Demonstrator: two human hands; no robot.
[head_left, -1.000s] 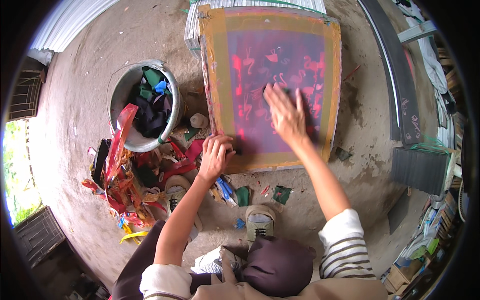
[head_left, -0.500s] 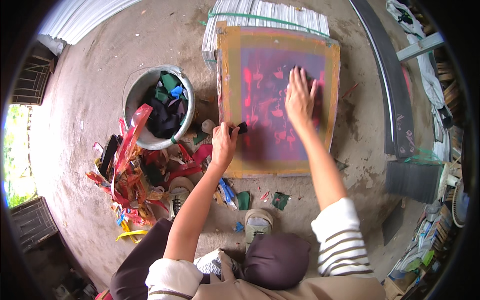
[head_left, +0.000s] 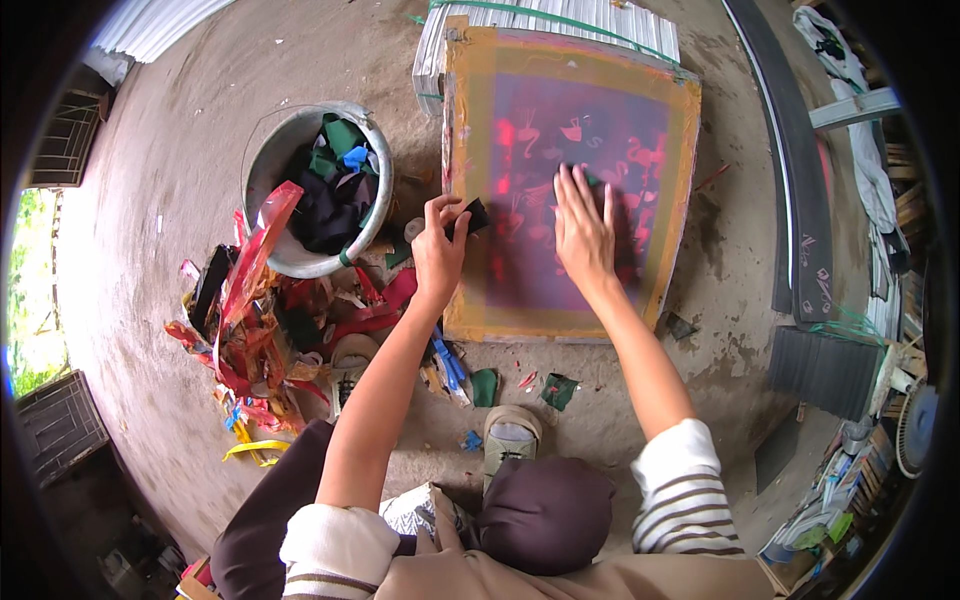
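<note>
A silk-screen frame (head_left: 471, 185) with tape-covered borders and a purple mesh (head_left: 540, 100) showing pink bird shapes lies in front of me. My right hand (head_left: 583, 225) presses flat on the middle of the mesh, fingers stretched out; a dark scrap partly shows beneath the fingertips, mostly hidden. At the frame's left edge, my left hand (head_left: 440, 250) pinches a small black cloth scrap (head_left: 477, 216) between thumb and fingers.
A stack of white sheets (head_left: 432, 60) tied with green strap lies under the frame's far end. To the left stand a metal bucket (head_left: 260, 165) of cloth scraps and a heap of red plastic strips (head_left: 250, 330). Green scraps (head_left: 560, 391) lie near my shoe (head_left: 512, 430).
My right hand has slid nearer and slightly left across the mesh. My left hand stays by the frame's left edge with the black scrap, its fingers shifted a little. The whole view has shifted slightly.
</note>
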